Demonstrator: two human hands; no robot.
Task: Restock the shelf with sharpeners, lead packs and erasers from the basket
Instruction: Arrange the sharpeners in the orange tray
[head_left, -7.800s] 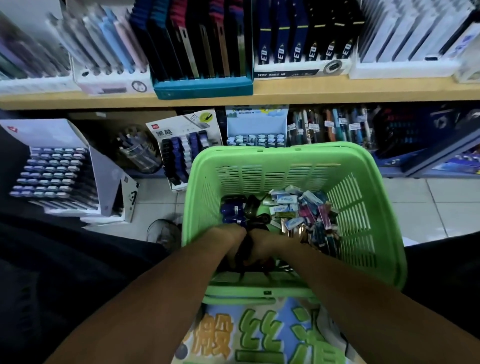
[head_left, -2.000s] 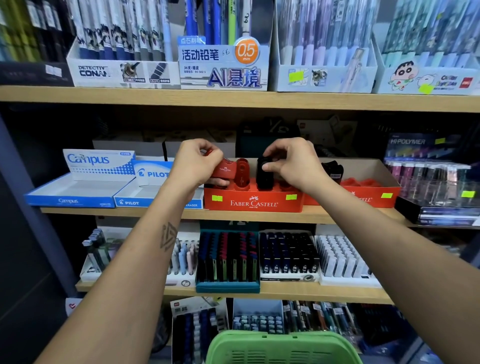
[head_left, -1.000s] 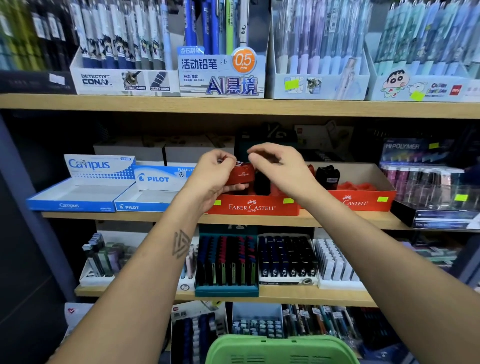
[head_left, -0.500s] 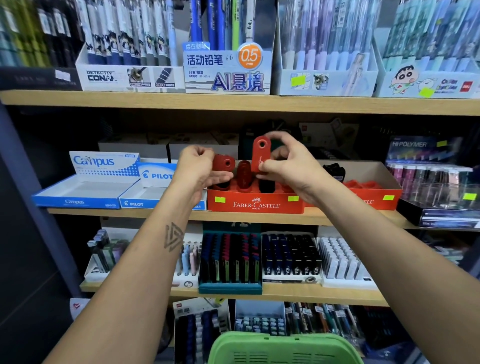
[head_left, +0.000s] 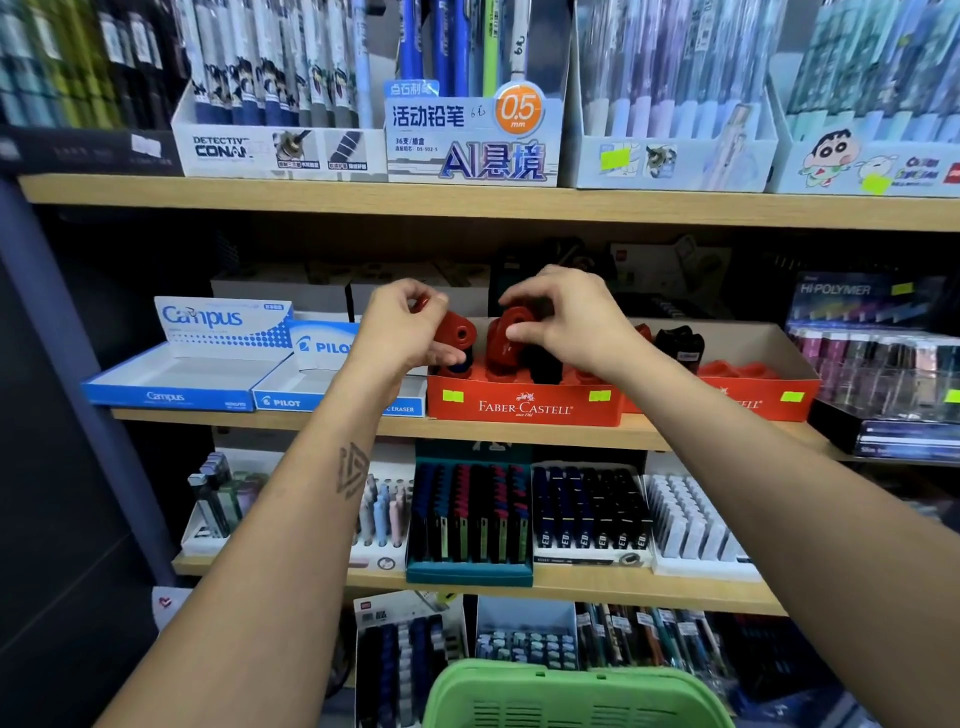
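Left hand (head_left: 410, 332) pinches one red sharpener (head_left: 457, 332); right hand (head_left: 566, 322) pinches another (head_left: 506, 340) (frame centre) over the Faber-Castell tray (head_left: 524, 408).

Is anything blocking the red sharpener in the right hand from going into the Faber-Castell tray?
Nothing visible does. The right hand holds the red sharpener directly over the Faber-Castell tray, with a black sharpener standing just beside it.
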